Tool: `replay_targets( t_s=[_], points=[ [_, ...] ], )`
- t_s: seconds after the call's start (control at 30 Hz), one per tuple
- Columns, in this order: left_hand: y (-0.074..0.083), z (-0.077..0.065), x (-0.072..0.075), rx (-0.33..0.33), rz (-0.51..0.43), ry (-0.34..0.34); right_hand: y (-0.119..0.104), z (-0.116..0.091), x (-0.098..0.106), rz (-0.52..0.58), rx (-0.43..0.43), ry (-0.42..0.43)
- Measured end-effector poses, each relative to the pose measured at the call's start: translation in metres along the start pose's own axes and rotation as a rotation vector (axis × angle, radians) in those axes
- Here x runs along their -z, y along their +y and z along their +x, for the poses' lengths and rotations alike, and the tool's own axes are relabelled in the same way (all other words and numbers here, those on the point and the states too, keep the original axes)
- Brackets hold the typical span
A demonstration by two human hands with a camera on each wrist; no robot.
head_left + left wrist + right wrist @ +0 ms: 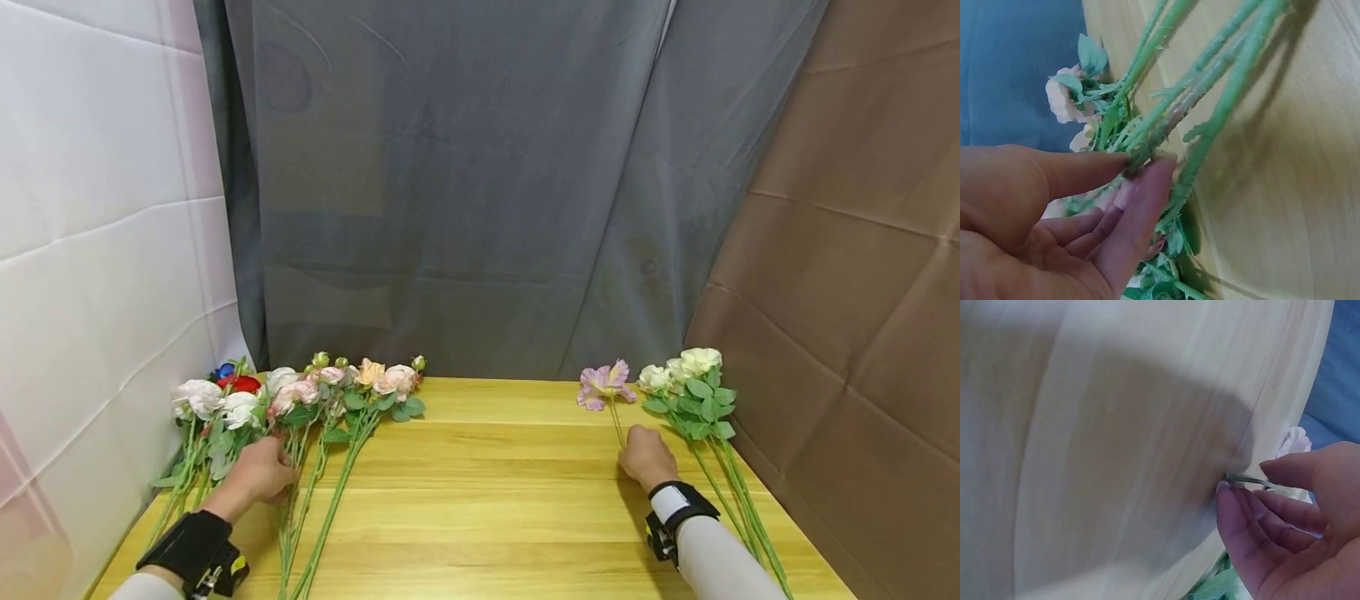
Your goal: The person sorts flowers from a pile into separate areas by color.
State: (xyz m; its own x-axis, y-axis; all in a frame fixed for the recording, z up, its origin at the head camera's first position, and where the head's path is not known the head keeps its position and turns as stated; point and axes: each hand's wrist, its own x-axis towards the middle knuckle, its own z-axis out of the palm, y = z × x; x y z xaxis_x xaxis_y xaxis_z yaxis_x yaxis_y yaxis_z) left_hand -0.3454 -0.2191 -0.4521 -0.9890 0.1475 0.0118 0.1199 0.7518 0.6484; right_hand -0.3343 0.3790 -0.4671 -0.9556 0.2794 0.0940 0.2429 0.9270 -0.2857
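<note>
Wooden table point(487, 500), hands point(262, 469), apparently pinching flower stems point(1241, 69)

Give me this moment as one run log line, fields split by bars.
left hand: pinches flower stem | right hand: holds purple flower | cream flowers: on table, right of right hand

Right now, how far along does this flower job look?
Seemingly done: the cream roses lie on the right, apart from the mixed flowers on the left. In hand: the right hand holds a purple flower by its stem; the left hand appears to pinch a green stem. Probably remaining: setting down the purple flower and sorting the mixed flowers, whose pinks, whites, red and blue lie together.
</note>
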Motion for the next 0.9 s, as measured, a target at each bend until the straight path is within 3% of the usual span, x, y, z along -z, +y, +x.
replay_targets(
  t_s=[0.17, 0.27, 0.6, 0.77, 0.9],
  points=[
    [0.0, 0.0, 0.005, -0.016, -0.136, -0.031, -0.001, 0.0, -0.001, -0.004, -0.007, -0.008],
    [0.0, 0.001, 0.007, -0.008, -0.17, -0.022, -0.004, 0.0, -0.002, -0.008, 0.002, -0.011],
    [0.013, 0.006, 0.018, -0.117, -0.139, 0.1, -0.013, -0.001, -0.003, -0.027, -0.003, 0.008],
    [0.026, 0.007, 0.032, -0.141, -0.172, 0.13, -0.017, -0.001, 0.002, -0.058, 0.006, 0.064],
    [0.038, 0.008, 0.038, -0.141, -0.199, 0.142, -0.034, -0.005, 0.006, -0.037, 0.06, 0.106]
  ],
)
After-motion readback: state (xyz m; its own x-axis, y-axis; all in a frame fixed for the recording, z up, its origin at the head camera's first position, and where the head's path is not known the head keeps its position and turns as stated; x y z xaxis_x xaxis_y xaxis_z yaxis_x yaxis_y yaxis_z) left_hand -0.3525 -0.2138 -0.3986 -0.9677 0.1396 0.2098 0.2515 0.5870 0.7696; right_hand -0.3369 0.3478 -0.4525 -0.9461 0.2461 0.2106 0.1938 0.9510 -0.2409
